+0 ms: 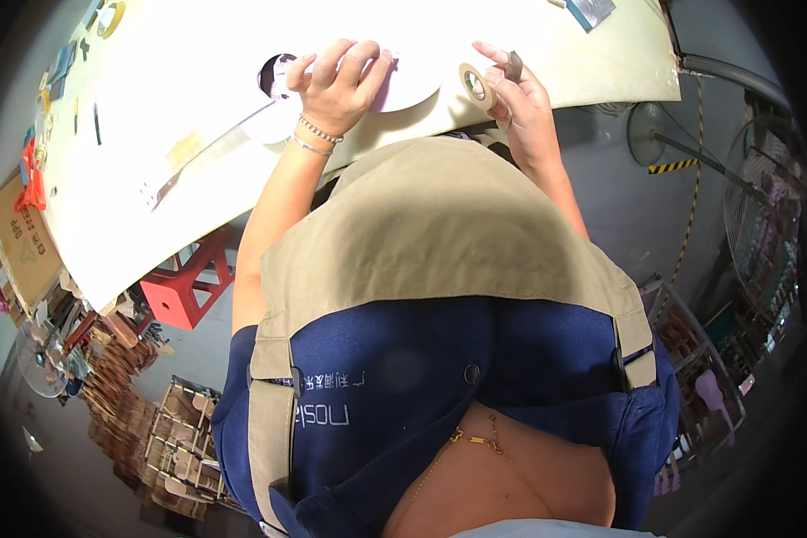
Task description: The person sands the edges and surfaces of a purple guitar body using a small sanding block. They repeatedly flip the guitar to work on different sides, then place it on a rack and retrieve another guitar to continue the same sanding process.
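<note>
A pale, overexposed ukulele-like instrument body (412,91) lies on the table, with a dark round hole (266,79) and some crumpled pale lilac material (282,73) at that hole. Its long neck (211,148) runs toward the lower left. My left hand (336,85) rests palm down over the body just right of the hole, fingers bent and slightly apart; their tips are partly hidden. To the right, my right hand (524,103) is raised near the table's front edge. It grips a roll of cream masking tape (476,86), and a small dark flat piece (514,65) shows at its fingers.
The pale table (117,242) has a curved front edge. Another tape roll (110,18), small tools and a red plastic item (32,179) lie at its left. A red stool (184,287) stands below. Fans (753,179) and racks of instrument parts (184,448) surround me.
</note>
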The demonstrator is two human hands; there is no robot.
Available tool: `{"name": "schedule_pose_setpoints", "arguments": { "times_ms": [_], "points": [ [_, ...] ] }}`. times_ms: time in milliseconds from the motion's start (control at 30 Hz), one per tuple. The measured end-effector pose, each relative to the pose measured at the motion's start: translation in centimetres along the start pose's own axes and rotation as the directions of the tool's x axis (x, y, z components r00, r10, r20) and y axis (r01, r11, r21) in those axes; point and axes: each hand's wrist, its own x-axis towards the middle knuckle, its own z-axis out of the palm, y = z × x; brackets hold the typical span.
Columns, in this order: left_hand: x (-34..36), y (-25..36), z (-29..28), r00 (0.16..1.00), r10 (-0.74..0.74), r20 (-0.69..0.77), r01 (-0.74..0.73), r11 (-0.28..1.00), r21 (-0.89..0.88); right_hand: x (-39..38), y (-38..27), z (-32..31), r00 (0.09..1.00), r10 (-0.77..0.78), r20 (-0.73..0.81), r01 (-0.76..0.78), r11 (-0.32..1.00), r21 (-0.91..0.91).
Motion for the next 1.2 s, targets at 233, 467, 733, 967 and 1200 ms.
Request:
{"name": "schedule_pose_setpoints", "arguments": {
  "times_ms": [233, 467, 733, 967, 1200],
  "points": [
    [1.9, 1.1, -1.6, 0.779, -0.476, 0.408, 0.626, 0.549, -0.554, 0.4, -0.2, 1.4, 0.971, 0.027, 0.237, 0.001, 0.993, -0.118],
    [2.7, 1.9, -2.4, 0.679, -0.569, 0.464, 0.711, 0.351, -0.61, 0.7, -1.1, 3.2, 0.899, 0.184, 0.397, -0.08, 0.961, -0.265],
    [1.6, 1.9, -2.8, 0.544, -0.546, 0.638, 0.758, -0.008, -0.652, 1.8, -0.7, 2.5, 0.913, 0.147, 0.381, -0.078, 0.979, -0.19],
    [0.9, -0.5, 0.3, 0.966, -0.168, 0.195, 0.235, 0.885, -0.401, 2.1, -0.6, 1.3, 0.947, 0.117, 0.299, -0.071, 0.985, -0.16],
    [1.0, -0.3, -0.6, 0.987, -0.002, 0.164, 0.036, 0.978, -0.204, 1.6, -0.7, 0.4, 0.958, 0.152, 0.244, -0.126, 0.985, -0.117]
  ]
}}
